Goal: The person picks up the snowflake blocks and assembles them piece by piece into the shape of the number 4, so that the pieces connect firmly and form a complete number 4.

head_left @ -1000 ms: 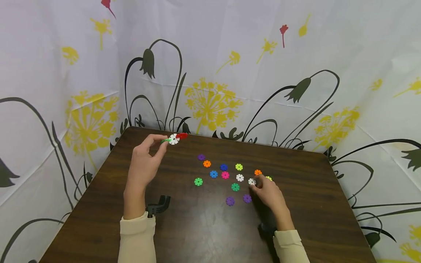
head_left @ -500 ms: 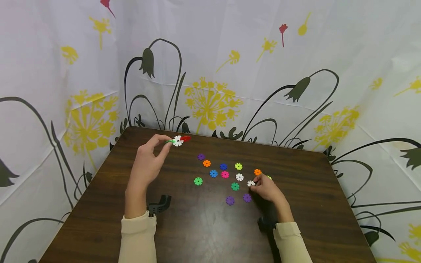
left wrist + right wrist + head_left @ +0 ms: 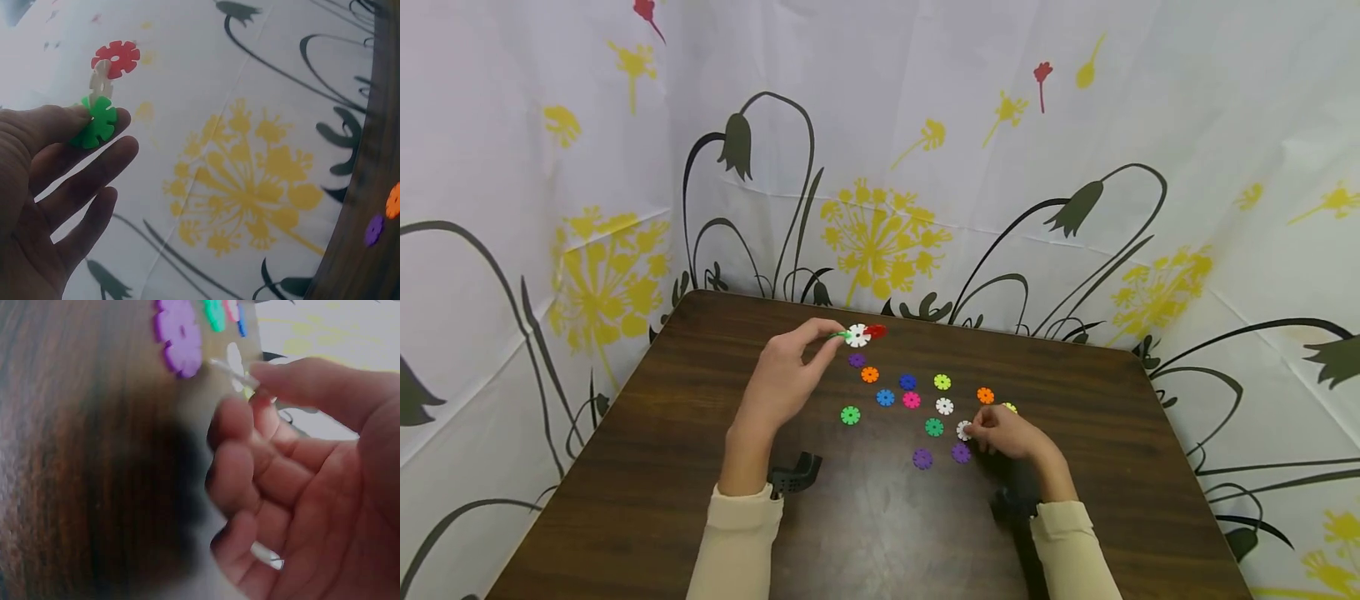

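Note:
My left hand (image 3: 782,379) is raised over the back of the table and pinches a green notched plastic disc (image 3: 99,124) between thumb and forefinger. Joined to that disc is a white one (image 3: 101,85), with a red disc (image 3: 119,57) at the far end. Its other fingers are spread loosely. On the right, my right hand (image 3: 1015,433) pinches a single white notched disc (image 3: 962,430), seen edge-on in the right wrist view. The remaining fingers of that hand curl inward; a small white sliver (image 3: 267,555) shows beside them, its kind unclear.
Several loose discs lie on the dark wood table (image 3: 647,467) between the hands, among them a green (image 3: 850,415), a pink (image 3: 912,400), another white (image 3: 944,406) and two purple ones near the front, including one (image 3: 922,458). A flower-printed curtain (image 3: 1000,133) hangs behind.
My left hand has moved right with the joined discs, from the left side to above the purple disc. The white disc in my right hand has shifted slightly left and nearer.

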Demonstrator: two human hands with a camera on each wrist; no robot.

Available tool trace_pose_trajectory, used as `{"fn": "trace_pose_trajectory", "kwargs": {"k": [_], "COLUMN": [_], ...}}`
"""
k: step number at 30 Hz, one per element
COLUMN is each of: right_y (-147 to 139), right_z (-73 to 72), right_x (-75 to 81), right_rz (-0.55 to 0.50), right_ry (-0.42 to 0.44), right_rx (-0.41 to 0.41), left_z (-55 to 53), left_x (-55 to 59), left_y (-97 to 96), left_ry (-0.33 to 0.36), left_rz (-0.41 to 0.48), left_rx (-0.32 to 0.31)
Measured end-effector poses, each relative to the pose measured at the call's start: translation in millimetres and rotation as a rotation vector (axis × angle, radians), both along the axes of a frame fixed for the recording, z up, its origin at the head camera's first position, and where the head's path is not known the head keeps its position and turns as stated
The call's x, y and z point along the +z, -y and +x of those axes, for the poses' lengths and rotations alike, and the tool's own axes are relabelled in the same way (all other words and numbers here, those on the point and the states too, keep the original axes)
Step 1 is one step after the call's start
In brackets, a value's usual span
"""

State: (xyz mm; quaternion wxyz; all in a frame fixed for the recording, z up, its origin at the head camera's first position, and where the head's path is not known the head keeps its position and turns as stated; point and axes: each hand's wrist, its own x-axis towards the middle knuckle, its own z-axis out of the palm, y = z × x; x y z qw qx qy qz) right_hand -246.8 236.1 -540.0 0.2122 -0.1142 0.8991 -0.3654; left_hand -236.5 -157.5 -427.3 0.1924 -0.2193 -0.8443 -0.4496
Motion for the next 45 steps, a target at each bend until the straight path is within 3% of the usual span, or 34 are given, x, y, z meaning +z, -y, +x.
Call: {"fn": "trace_pose_trajectory", "kwargs": {"k": [2, 5, 9, 12, 17, 21, 31, 37, 45], "right_y": [2, 13, 38, 53, 71, 77, 74, 71, 78], "right_z": [1.6, 6.7, 21.6, 32.6, 39.9, 42.0, 41.6, 40.8, 39.0], "right_x": [3.0, 14.3, 44.0, 71.3, 107.8, 119.2, 122.2, 122.1, 115.4], "right_rz": [-0.077, -0.278, -0.555, -0.649, -0.686, -0.677, -0.692, -0.706, -0.7], "right_ry": [-0.026, -0.068, -0.139, -0.221, -0.317, -0.319, -0.304, -0.283, -0.256], "right_rx": [0.019, 0.012, -0.037, -0.087, -0.12, -0.104, -0.121, -0.117, -0.236], "left_z": [-0.6, 0.5, 6.2, 10.9, 14.4, 17.8, 25.6, 25.2, 21.5], "left_x": [-1.1, -1.0, 3.5, 8.5, 13.9, 16.7, 20.7, 22.7, 17.5], "left_y": [-8.0, -16.2, -20.4, -23.5, -30.7, -35.5, -44.1, -46.1, -48.3], "left_ry": [-0.023, -0.05, -0.067, -0.098, -0.175, -0.202, -0.191, -0.175, -0.178], "left_rz": [-0.02, -0.053, -0.098, -0.114, -0.101, -0.11, -0.129, -0.145, -0.195], "left_rx": [-0.028, -0.048, -0.039, -0.048, -0.092, -0.116, -0.162, -0.158, -0.123]}}
